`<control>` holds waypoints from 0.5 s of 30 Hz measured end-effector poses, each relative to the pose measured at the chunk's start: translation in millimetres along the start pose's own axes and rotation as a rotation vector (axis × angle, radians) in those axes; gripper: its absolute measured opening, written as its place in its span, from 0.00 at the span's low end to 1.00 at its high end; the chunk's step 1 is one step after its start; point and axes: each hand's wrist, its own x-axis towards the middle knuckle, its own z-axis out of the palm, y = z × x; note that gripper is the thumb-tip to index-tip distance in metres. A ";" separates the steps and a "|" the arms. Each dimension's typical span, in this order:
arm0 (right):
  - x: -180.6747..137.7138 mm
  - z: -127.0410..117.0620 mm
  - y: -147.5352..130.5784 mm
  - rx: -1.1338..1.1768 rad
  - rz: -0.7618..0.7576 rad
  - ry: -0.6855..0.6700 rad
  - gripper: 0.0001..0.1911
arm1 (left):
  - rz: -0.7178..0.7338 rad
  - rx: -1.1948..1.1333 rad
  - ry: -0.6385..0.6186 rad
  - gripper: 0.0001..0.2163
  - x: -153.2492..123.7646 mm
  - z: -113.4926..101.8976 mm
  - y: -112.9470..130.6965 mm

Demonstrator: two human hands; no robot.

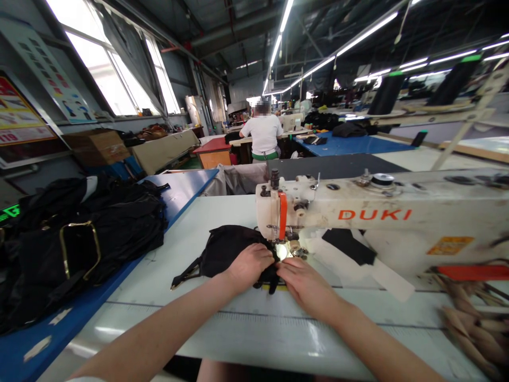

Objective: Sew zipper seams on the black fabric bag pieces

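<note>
A black fabric piece (225, 246), with a strap-like end trailing to the left, lies under the head of a white sewing machine (374, 212). My left hand (251, 265) is closed on the fabric just left of the needle area, its fingers curled over the cloth. My right hand (298, 276) pinches the fabric's right edge in front of the lit presser foot area (283, 250). Both hands are close together, fingertips nearly meeting. The needle itself and the cloth beneath my fingers are hidden.
A heap of black fabric goods (119, 228) with a gold metal frame (63, 249) sits on the blue table (119, 281) at left. Black and white scraps (350, 246) lie beneath the machine arm. Beige strips (473, 329) hang at right. Ahead, a person (262, 132) sits facing away.
</note>
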 end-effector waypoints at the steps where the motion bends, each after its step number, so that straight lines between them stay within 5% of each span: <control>1: 0.0 0.3 0.3 0.000 -0.001 -0.001 0.09 | 0.002 0.000 -0.001 0.09 -0.1 0.2 0.0; 15: -0.9 0.2 -0.4 0.008 -0.005 0.020 0.10 | 0.062 0.015 0.036 0.09 -2.7 1.4 -1.5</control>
